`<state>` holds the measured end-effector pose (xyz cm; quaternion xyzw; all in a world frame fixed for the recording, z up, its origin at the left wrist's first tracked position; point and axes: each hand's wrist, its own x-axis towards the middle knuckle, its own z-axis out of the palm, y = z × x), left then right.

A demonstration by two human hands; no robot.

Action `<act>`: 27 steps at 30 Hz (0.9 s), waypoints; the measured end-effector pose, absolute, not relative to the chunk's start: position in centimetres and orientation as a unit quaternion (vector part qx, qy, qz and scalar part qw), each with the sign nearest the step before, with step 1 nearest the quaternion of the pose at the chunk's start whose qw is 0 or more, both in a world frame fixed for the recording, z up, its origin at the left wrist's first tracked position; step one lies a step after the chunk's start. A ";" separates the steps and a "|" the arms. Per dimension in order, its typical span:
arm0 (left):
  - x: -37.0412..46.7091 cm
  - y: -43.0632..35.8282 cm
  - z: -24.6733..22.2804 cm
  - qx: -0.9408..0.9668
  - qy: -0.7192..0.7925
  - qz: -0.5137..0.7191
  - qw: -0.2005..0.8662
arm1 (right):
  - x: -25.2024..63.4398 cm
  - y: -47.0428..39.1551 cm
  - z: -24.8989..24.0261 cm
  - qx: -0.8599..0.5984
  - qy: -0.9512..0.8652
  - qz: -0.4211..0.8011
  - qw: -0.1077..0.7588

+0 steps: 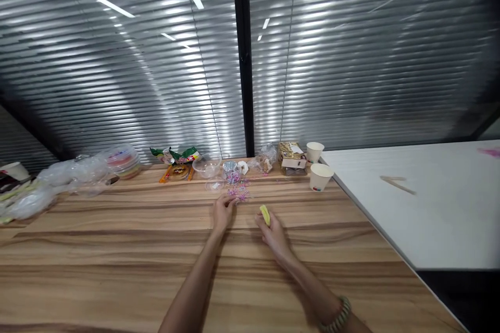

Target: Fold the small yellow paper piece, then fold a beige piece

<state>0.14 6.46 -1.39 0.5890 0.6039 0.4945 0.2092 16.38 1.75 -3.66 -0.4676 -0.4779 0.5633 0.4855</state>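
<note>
My left hand (223,212) reaches to the near edge of a loose heap of small pink, thin-stranded pieces (241,195). Its fingers are pinched together there, and what lies between them is too small to make out. To the right, my right hand (275,235) is closed around a small yellow, soft-looking strip (265,214), whose upper end sticks out past the thumb. Just behind the heap stands a clear jar (230,170) with a silvery top and pink contents. A clear, shallow lid-like piece (214,183) lies left of the jar.
Along the back stand a clear bowl (207,167), green snack packets (183,155), a gold box (292,155) and two paper cups, one nearer (321,177). Plastic bags (58,177) and stacked round containers (123,161) sit left. A white table (441,208) adjoins at right.
</note>
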 end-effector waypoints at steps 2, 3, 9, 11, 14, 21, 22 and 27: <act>0.5 5.3 -1.4 0.593 0.600 0.493 0.212 | 16.4 1.8 -3.8 -0.492 -0.491 0.524 0.492; 0.8 4.5 -1.5 0.598 0.599 0.485 0.219 | 16.3 1.9 -3.9 -0.498 -0.498 0.510 0.493; 3.0 0.2 -1.6 0.560 0.557 0.487 0.372 | 16.6 1.8 -3.0 -0.447 -0.582 0.486 0.475; 3.3 0.0 -1.6 0.497 0.545 0.518 0.434 | 16.7 1.6 -2.3 -0.421 -0.612 0.485 0.462; 3.1 0.4 -1.4 0.442 0.529 0.544 0.478 | 16.8 1.6 -1.9 -0.416 -0.638 0.473 0.444; 2.7 0.5 -1.5 0.405 0.510 0.572 0.499 | 17.3 2.6 -2.7 -0.539 -0.574 0.392 0.475; 2.7 0.5 -1.5 0.410 0.509 0.571 0.498 | 17.4 2.6 -2.7 -0.533 -0.578 0.389 0.481; 3.0 0.4 -1.4 0.447 0.496 0.545 0.507 | 17.7 2.0 -2.0 -0.426 -0.665 0.431 0.437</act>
